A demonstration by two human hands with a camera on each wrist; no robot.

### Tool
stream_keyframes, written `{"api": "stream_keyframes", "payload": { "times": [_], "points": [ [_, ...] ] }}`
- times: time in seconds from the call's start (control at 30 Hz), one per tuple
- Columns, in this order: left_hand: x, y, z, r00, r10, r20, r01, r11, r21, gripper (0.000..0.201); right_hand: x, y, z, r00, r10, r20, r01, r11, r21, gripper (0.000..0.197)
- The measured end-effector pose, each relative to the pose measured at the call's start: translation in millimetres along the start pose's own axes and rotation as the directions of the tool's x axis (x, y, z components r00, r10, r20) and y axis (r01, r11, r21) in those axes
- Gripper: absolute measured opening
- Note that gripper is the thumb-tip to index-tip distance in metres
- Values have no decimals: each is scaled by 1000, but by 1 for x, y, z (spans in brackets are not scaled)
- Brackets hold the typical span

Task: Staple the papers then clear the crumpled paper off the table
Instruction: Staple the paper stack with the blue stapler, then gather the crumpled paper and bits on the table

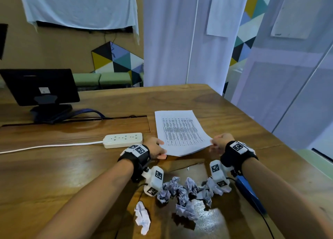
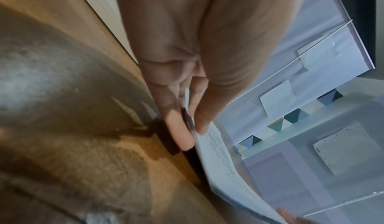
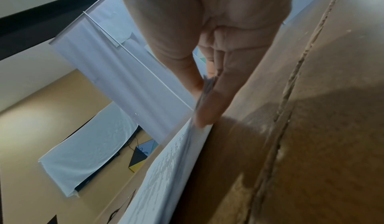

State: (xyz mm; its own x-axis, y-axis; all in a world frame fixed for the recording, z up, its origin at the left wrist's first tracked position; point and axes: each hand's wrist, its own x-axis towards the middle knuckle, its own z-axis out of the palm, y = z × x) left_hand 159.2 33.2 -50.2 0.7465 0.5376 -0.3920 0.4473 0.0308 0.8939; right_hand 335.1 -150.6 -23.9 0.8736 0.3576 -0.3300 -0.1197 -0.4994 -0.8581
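Head view: both hands are on the papers [image 1: 181,133] at centre frame, the sheets resting on the wooden worktop [image 1: 234,123] with their near edge lifted. The left hand [image 1: 155,148] pinches the near left corner, the right hand [image 1: 220,143] the near right corner. Left wrist view confirms it: thumb and fingertips [image 2: 182,134] pressed together on the edge of the stack. Same story in the right wrist view, the grip closed thumb against fingers [image 3: 209,106] on the sheets. Below the hands, lower centre of the frame, the crumpled paper [image 1: 182,193] lies in a loose heap, with one crumpled piece apart at lower left. A blue stapler [image 1: 249,193] lies at lower right, partly hidden under the right forearm. A white power strip [image 1: 123,139] sits left of the papers, a dark monitor [image 1: 38,86] at far left.
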Motion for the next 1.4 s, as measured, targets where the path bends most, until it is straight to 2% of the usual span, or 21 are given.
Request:
{"api": "stream_keyframes", "payload": {
  "times": [0.17, 0.3, 0.4, 0.47, 0.53, 0.63, 0.7, 0.77, 0.8, 0.87, 0.93, 0.97, 1.03, 1.13, 1.23, 1.3, 1.4],
  "points": [
    [1, -3, 0, 998, -27, 49, 22, 995, 94, 47, 15, 6, -2, 1000, -7, 5, 7, 998, -55, 25],
    [-6, -1, 3, 998, -36, 53, 22, 970, 243, 51, 22, 6, -1, 998, 63, 18, -61, 992, -107, 4],
    [-10, 1, 0, 998, -26, 55, 4, 931, 364, 55, 16, 2, 2, 989, 143, 23, -139, 981, -137, 21],
    [-15, 4, -5, 999, 5, 48, -25, 901, 433, 55, 10, 1, -2, 989, 145, 28, -138, 977, -163, 34],
    [-23, 10, -11, 998, 35, 55, -56, 891, 450, 50, 3, 0, -9, 994, 96, 47, -81, 964, -252, 44],
    [-44, 21, -20, 991, 91, 99, -127, 872, 473, 44, -20, -6, -20, 999, -19, 44, 32, 949, -314, 45],
    [-63, 26, -22, 976, 146, 161, -212, 812, 543, 41, -39, -10, -25, 994, -99, 52, 111, 920, -375, 38],
    [-86, 26, -19, 956, 176, 236, -285, 751, 595, 42, -63, -10, -28, 981, -150, 125, 191, 867, -461, 32],
    [-97, 24, -16, 946, 170, 276, -310, 725, 615, 44, -75, -6, -29, 967, -174, 184, 246, 818, -519, 31],
    [-120, 17, -6, 922, 138, 361, -359, 647, 672, 51, -96, 9, -31, 922, -193, 335, 374, 667, -645, 33],
    [-135, 5, 6, 893, 135, 430, -437, 492, 754, 63, -115, 25, -29, 877, -153, 455, 463, 521, -717, 39],
    [-140, -1, 14, 874, 156, 460, -480, 416, 772, 68, -122, 32, -26, 861, -137, 489, 492, 468, -734, 42],
    [-147, -9, 29, 845, 184, 502, -535, 336, 775, 74, -133, 44, -19, 850, -121, 512, 513, 405, -757, 46],
    [-152, -14, 51, 830, 167, 533, -558, 237, 795, 79, -141, 55, -12, 859, -158, 487, 509, 363, -780, 43],
    [-153, -14, 63, 834, 157, 529, -550, 150, 822, 77, -142, 59, -15, 858, -255, 446, 513, 367, -776, 26],
    [-149, -16, 66, 840, 158, 518, -537, 121, 835, 71, -142, 60, -22, 864, -283, 415, 500, 394, -771, 21],
    [-144, -18, 65, 849, 152, 505, -523, 116, 844, 59, -143, 62, -33, 884, -248, 396, 466, 409, -784, 20]
  ]
}}
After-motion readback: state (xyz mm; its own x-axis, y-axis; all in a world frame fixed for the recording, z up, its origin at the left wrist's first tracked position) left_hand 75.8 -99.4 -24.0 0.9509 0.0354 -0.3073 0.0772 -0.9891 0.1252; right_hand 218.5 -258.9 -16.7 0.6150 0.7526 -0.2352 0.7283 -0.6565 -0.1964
